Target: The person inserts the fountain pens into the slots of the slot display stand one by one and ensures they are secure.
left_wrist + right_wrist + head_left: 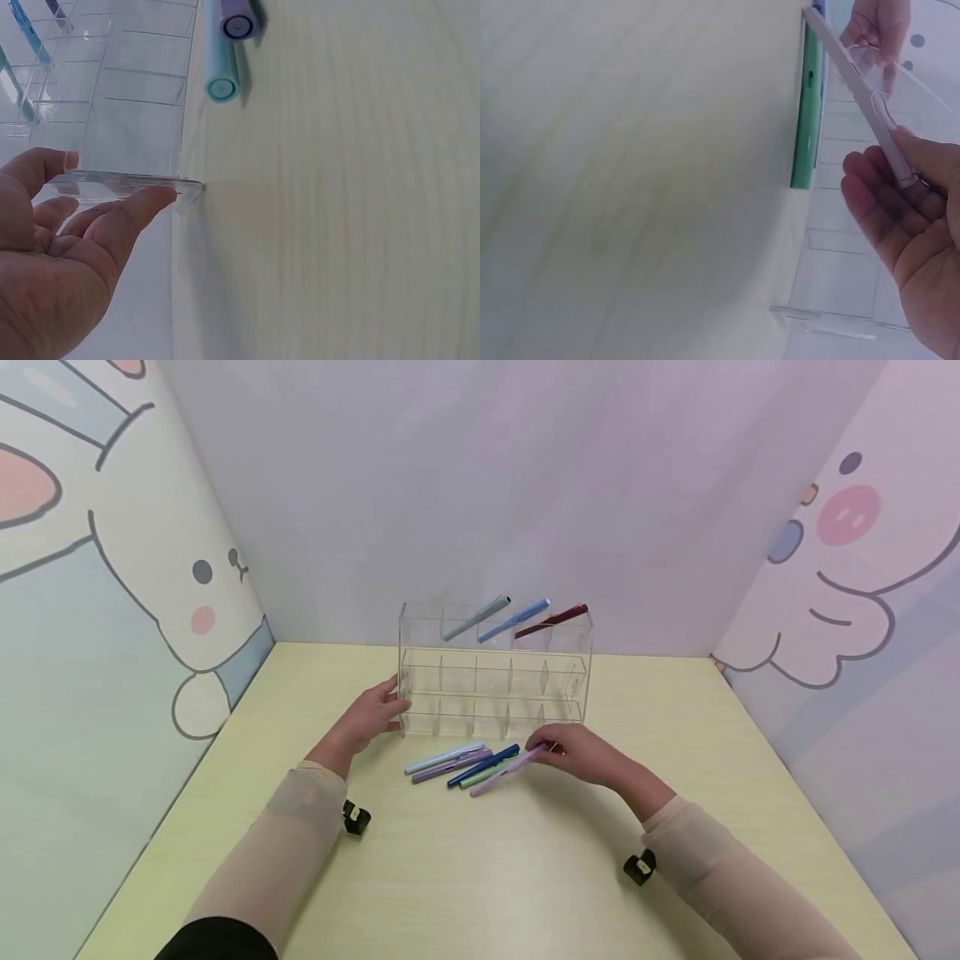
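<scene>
A clear acrylic tiered pen rack (492,685) stands on the table. My left hand (369,714) grips its left side panel, thumb on the inner face and fingers on the outer, as the left wrist view shows. My right hand (583,752) pinches one end of a lilac pen (861,94), which slants over the other pens in front of the rack. Beside it lie a green pen (805,127), a dark blue pen (480,767), a purple pen (238,22) and a light blue pen (220,64).
Leaning in the rack's back row are a grey-green pen (477,618), a blue pen (514,621) and a dark red pen (552,621). The pale wooden table (480,885) meets a grey back wall (480,485) and cartoon-printed side panels.
</scene>
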The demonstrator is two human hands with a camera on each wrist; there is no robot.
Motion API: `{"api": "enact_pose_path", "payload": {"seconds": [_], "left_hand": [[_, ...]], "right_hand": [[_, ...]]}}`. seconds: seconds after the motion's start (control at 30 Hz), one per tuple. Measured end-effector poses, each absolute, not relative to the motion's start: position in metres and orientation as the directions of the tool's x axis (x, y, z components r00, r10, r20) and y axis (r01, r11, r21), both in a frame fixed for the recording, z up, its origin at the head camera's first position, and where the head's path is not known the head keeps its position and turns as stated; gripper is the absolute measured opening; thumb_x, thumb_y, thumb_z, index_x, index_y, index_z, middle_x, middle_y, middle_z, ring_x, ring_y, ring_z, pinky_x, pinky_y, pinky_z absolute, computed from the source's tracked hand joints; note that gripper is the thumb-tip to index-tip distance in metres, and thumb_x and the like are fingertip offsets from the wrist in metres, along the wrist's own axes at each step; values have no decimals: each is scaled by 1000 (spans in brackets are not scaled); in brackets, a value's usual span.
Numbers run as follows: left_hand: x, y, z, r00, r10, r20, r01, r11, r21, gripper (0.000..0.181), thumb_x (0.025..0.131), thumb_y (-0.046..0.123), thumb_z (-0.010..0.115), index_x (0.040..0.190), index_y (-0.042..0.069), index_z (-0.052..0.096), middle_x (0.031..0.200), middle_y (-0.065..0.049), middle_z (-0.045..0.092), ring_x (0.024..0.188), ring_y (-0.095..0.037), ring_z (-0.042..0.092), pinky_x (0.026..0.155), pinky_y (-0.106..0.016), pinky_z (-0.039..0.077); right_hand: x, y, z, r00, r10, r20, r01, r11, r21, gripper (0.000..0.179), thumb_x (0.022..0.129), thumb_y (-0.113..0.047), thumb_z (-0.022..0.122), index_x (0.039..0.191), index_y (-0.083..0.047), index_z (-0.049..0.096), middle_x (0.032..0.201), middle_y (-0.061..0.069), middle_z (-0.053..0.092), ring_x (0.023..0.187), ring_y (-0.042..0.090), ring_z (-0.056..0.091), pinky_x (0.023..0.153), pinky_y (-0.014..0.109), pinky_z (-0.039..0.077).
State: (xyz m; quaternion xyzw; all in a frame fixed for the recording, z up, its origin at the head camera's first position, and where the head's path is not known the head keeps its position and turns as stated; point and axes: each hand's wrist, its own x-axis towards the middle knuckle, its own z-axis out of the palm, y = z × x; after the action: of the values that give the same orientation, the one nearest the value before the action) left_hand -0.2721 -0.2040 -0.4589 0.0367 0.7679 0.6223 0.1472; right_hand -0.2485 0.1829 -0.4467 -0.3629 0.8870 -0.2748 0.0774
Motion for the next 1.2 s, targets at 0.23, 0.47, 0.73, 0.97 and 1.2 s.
{"api": "enact_pose_path", "payload": {"seconds": [0.23, 0.47, 0.73, 0.97, 1.2], "left_hand": [[-275, -204, -461, -950, 254, -181, -133, 193, 972, 66, 105, 17, 45, 159, 26, 9, 157, -20, 32, 140, -39, 38, 108, -57, 41], [-275, -204, -462, -954, 245, -174, -124, 208, 970, 66, 105, 15, 46, 159, 25, 10, 156, -20, 34, 139, -39, 40, 107, -56, 42], [-274, -204, -461, -957, 233, -176, -125, 217, 968, 66, 104, 17, 48, 159, 25, 12, 155, -19, 36, 137, -38, 43, 106, -54, 44], [-274, -205, -460, -956, 230, -182, -133, 213, 968, 66, 104, 19, 50, 159, 24, 13, 155, -19, 36, 138, -37, 43, 106, -54, 44], [-272, -204, -459, -956, 233, -177, -132, 198, 971, 65, 104, 16, 48, 159, 23, 14, 155, -20, 35, 138, -39, 41, 107, -55, 43]], "right_hand": [[-259, 190, -426, -802, -589, 95, -477, 538, -695, 18, 95, -30, 66, 110, -22, 69, 97, -6, 68, 86, 17, 66, 73, 30, 58], [-276, 194, -396, -874, -444, 195, -410, 463, -786, 26, 95, -25, 66, 117, -12, 64, 102, 6, 71, 91, 21, 72, 84, 33, 60], [-294, 185, -372, -880, -324, 347, -446, 314, -838, 31, 94, -16, 65, 123, -4, 59, 109, 18, 66, 93, 21, 71, 82, 28, 59], [-303, 166, -359, -876, -261, 406, -470, 265, -842, 33, 95, -9, 63, 125, 2, 55, 108, 18, 66, 93, 20, 71, 83, 28, 59], [-308, 146, -355, -850, -224, 477, -526, 304, -794, 32, 94, -15, 65, 123, -2, 58, 106, 14, 67, 93, 24, 70, 83, 23, 58]]}}
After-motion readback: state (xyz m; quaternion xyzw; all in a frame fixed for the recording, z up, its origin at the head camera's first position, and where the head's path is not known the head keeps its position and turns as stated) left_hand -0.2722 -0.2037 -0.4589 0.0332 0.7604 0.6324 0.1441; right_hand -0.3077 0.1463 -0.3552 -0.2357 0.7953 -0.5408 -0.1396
